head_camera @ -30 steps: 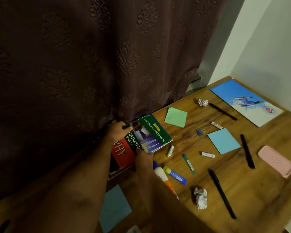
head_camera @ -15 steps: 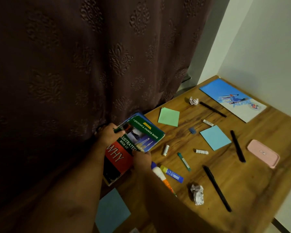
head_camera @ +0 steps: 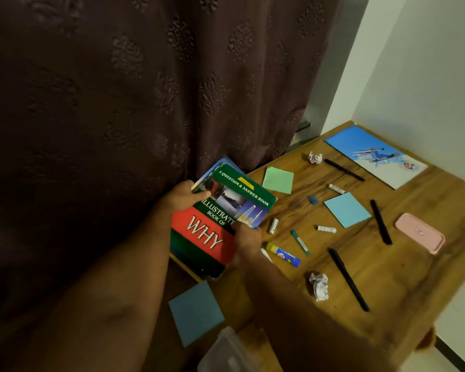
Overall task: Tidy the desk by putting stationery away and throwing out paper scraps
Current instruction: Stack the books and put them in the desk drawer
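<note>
Both hands grasp the books (head_camera: 220, 218) at the left edge of the tabletop (head_camera: 403, 269), against the dark curtain (head_camera: 145, 103). The left hand (head_camera: 184, 196) pinches the upper-left corner of the top book, thumb lying across its cover. The right hand (head_camera: 246, 241) grips the lower-right side edge, fingers curled around it. At least one more blue-covered book shows behind the top one.

The books' long axis runs from the lower centre of the frame up toward the upper right, the title end pointing up and right, and the stack looks tilted off the wood rather than flat.

Loose stationery lies to the right of the hands. The glue stick (head_camera: 283, 254) sits just beside the right hand, pointing lower right. A green refill tube (head_camera: 300, 242), erasers, black pens and sticky-note pads spread farther right. Two crumpled paper scraps (head_camera: 318, 287) wait, one lower right and one upper right. The right hand is nearer to all of these, so it seems the natural one for them.
</note>
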Demonstrator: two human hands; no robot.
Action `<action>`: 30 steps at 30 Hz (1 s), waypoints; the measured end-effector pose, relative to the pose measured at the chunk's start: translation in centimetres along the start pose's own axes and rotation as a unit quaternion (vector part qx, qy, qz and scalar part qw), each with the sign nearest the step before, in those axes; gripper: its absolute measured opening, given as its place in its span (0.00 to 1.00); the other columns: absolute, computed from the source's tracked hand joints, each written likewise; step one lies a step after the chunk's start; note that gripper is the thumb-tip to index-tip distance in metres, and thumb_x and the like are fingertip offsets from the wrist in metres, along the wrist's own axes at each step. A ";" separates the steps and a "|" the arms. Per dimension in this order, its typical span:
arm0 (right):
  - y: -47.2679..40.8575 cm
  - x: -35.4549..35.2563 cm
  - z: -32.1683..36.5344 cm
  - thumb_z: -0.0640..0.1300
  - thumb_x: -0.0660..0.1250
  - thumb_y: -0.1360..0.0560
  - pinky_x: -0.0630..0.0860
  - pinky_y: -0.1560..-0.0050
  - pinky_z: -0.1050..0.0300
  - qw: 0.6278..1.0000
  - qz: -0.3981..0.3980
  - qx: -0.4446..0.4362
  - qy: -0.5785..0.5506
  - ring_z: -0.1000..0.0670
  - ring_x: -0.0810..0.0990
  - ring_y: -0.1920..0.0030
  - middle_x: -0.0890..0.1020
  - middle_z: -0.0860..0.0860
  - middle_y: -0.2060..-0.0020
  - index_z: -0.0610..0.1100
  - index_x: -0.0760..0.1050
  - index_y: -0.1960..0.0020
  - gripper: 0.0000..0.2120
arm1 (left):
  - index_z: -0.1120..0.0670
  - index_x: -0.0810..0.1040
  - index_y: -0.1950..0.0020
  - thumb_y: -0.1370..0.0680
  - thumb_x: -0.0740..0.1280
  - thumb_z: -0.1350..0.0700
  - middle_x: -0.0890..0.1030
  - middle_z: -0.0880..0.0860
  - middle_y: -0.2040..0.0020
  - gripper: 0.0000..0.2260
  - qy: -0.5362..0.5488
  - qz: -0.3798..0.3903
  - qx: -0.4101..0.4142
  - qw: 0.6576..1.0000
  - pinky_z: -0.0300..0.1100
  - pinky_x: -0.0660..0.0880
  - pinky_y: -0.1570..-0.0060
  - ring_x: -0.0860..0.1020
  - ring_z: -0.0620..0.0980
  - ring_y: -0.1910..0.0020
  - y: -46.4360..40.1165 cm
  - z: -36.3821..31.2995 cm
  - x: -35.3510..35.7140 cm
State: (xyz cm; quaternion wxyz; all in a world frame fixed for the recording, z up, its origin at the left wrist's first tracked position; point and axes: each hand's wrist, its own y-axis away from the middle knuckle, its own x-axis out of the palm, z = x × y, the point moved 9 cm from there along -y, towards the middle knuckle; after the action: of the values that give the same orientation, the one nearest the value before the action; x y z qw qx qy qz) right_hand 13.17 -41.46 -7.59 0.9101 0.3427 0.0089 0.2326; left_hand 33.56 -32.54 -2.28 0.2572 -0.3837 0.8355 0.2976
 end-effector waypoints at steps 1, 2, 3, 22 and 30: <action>0.7 0.1 0.1 0.36 0.67 0.30 0.82 0.54 0.44 1.000 0.016 0.001 -0.022 0.37 0.83 0.55 0.82 0.41 0.57 0.39 0.74 0.48 0.10 | 0.57 0.78 0.51 0.26 0.71 0.47 0.81 0.53 0.57 0.13 -0.004 -0.005 0.011 1.000 0.45 0.76 0.54 0.80 0.52 0.57 0.6 -0.8 -0.4; 1.5 0.2 0.1 0.35 0.66 0.29 0.82 0.54 0.42 0.998 0.034 0.010 -0.050 0.37 0.83 0.56 0.82 0.39 0.56 0.40 0.74 0.47 0.11 | 0.58 0.78 0.51 0.26 0.72 0.48 0.80 0.53 0.58 0.14 -0.011 -0.014 0.026 1.000 0.44 0.74 0.55 0.79 0.51 0.57 1.2 -1.8 -0.8; 2.2 0.1 0.2 0.34 0.66 0.28 0.82 0.57 0.43 0.996 0.047 0.019 -0.070 0.37 0.83 0.58 0.83 0.38 0.55 0.40 0.73 0.46 0.11 | 0.59 0.78 0.52 0.26 0.73 0.49 0.80 0.54 0.59 0.14 -0.016 -0.022 0.039 0.999 0.44 0.74 0.56 0.79 0.51 0.58 1.5 -2.5 -1.3; 6.4 -10.7 16.2 0.50 0.69 0.24 0.81 0.61 0.52 0.970 0.084 -0.196 -0.115 0.50 0.85 0.61 0.82 0.49 0.54 0.45 0.66 0.39 0.19 | 0.58 0.79 0.49 0.29 0.70 0.40 0.83 0.62 0.52 0.22 0.084 -0.098 0.199 0.972 0.59 0.78 0.49 0.82 0.61 0.51 12.8 -23.6 -2.2; 3.2 -20.5 22.5 0.48 0.75 0.28 0.83 0.56 0.43 0.959 0.105 -0.250 -0.074 0.40 0.86 0.59 0.86 0.41 0.56 0.38 0.78 0.46 0.17 | 0.60 0.77 0.50 0.21 0.64 0.45 0.82 0.59 0.52 0.17 0.086 -0.129 0.160 0.975 0.51 0.78 0.51 0.81 0.58 0.53 14.6 -28.8 6.1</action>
State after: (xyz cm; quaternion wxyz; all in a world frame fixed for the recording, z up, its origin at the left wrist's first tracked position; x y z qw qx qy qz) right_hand -2.49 -62.08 8.69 0.9352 0.1192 -0.1536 0.2958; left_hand 12.68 -47.80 18.03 0.2790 -0.4664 0.8346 0.0899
